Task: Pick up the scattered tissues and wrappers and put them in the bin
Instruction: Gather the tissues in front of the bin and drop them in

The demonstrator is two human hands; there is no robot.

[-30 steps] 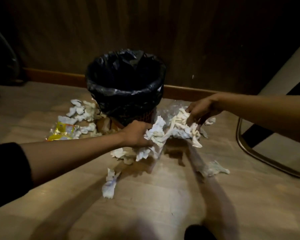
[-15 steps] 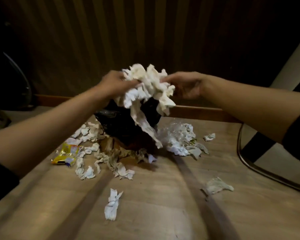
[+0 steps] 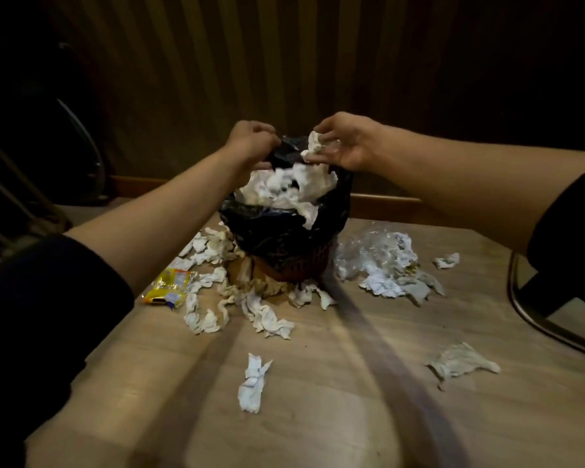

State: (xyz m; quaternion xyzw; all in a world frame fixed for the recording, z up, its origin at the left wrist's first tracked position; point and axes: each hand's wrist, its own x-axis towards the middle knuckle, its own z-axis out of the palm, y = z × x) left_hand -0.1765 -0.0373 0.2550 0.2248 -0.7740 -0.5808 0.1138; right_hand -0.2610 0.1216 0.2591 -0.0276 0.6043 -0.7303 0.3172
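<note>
Both hands up over the bin (image 3: 284, 231), a basket lined with a black bag, standing on the wooden floor (image 3: 318, 400) close to the far edge by the skirting board. Left hand (image 3: 250, 143) curled at the bag's rim, fingers bent inward; cannot tell whether gripping the liner or tissue. Right hand (image 3: 345, 143) loosely spread, fingertips pinching a small scrap of the tissue wad (image 3: 284, 187), most of which sits heaped in the mouth of the bin, one tail draped over the front rim. More crumpled tissues (image 3: 247, 309) strewn around the bin's base, a yellow wrapper (image 3: 168, 290) to its left. Clear plastic with tissues (image 3: 382, 265) piled just right of the bin. A lone tissue (image 3: 252, 383) nearer the front edge, a greyish one (image 3: 460, 363) toward the right
</note>
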